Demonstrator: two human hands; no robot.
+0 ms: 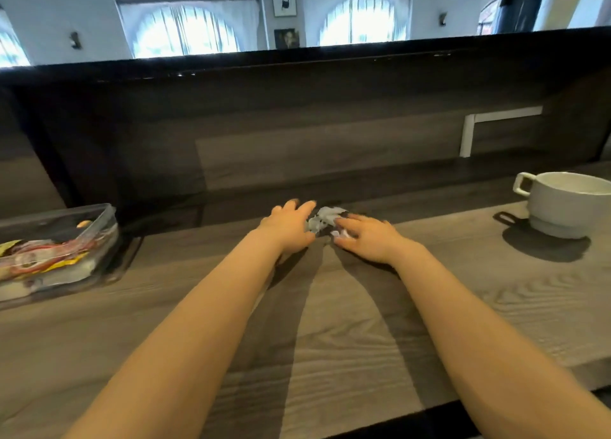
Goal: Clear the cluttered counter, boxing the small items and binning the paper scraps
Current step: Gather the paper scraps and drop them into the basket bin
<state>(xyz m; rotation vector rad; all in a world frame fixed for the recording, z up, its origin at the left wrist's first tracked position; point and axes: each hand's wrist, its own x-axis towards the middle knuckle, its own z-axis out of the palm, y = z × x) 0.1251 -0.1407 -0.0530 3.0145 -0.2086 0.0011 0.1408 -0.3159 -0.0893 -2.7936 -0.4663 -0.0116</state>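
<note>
Two hands, left hand (289, 228) and right hand (368, 240), flank crumpled white paper scraps (325, 218) mid-frame. Fingers loosely spread, touching them — gripping nothing.

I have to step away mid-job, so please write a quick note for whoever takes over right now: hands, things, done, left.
Left hand: fingers loosely spread, against the left side of the paper scraps.
Right hand: fingers on the scraps' right side; cannot tell if it pinches one.
Things: scraps lie on the counter by the back wall; a cup stands at right.
Done: the clear box at left holds packets.
Left: gather the scraps and bin them; no bin in view.
</note>
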